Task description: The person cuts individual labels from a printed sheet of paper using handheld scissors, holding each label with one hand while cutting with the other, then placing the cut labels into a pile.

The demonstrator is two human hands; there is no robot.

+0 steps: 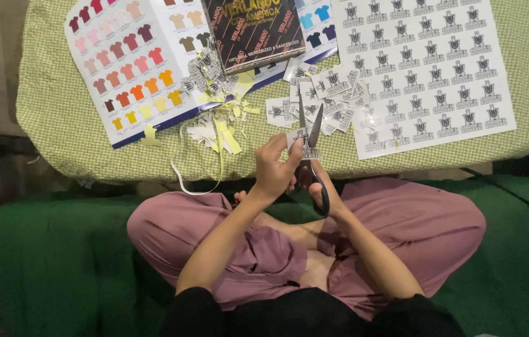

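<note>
Small white printed paper label sits pinched in the left hand above the lap, between open blades of black-handled steel scissors gripped by the right hand. Cutting cleanly likely means turning the label, not the scissors, keeping fingertips clear, over the green checked cloth.

Person wore loose mauve-pink cloth trousers, fabric creased and bunched over both knees. Black top's sleeves ended near elbows, forearms bare below. Left hand and right hand bare: no gloves. Whether rings or watch were worn could not be told. Feet bare between knees.
</note>
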